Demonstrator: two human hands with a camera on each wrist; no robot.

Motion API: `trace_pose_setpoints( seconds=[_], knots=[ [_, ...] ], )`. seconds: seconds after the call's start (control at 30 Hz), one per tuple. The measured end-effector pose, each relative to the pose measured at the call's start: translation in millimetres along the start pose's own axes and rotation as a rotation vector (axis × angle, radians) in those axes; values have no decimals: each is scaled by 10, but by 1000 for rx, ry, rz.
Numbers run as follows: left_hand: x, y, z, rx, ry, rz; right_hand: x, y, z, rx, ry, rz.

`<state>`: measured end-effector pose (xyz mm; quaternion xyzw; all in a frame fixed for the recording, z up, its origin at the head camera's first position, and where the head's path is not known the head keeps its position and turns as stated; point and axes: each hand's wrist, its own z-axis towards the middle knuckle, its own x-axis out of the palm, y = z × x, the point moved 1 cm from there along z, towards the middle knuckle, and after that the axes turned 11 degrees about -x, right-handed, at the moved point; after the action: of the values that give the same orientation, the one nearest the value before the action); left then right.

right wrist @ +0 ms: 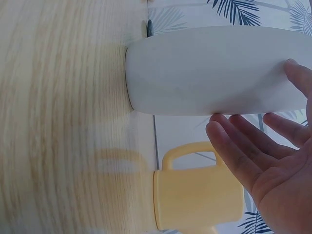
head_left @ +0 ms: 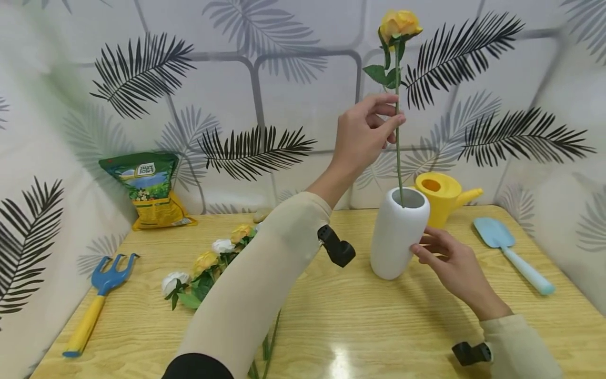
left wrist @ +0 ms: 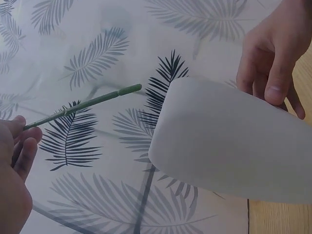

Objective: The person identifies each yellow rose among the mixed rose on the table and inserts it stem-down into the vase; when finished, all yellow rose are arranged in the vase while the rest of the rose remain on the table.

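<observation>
Right now the left hand (head_left: 364, 131) pinches the stem of a yellow rose (head_left: 399, 23) at about twelve o'clock above the white vase (head_left: 396, 242), the stem's lower end just at its mouth. The right hand (head_left: 450, 263), fingers relaxed, rests against the vase's side at three o'clock. Lowering straight down while that hand steadies the vase (it looks light) seems wisest. Nothing else shows in the vase; the yellow watering can (head_left: 442, 195) behind it looks empty.
</observation>
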<state>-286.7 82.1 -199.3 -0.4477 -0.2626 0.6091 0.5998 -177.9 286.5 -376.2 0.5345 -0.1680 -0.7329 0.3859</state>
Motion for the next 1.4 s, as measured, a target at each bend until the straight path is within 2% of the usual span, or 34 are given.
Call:
trace_pose_setpoints(
  seconds=[0.2,0.33,0.6,0.87,1.07,1.4],
  knots=[
    [48,-27,67,68,-94,85,-1,12,-6,1,1,2],
    [85,-35,65,91,-103,89,-8,6,-3,-3,3,4],
    [171,101,-21,65,-1,70,8,-13,-26,-10,-14,13],
    [234,275,-113,70,62,41,8,-10,-21,3,-8,5],
    [269,402,-197,43,127,6,3,2,-7,5,2,-10],
    [299,584,-294,66,129,46,-8,11,-2,4,3,-12]
  ],
)
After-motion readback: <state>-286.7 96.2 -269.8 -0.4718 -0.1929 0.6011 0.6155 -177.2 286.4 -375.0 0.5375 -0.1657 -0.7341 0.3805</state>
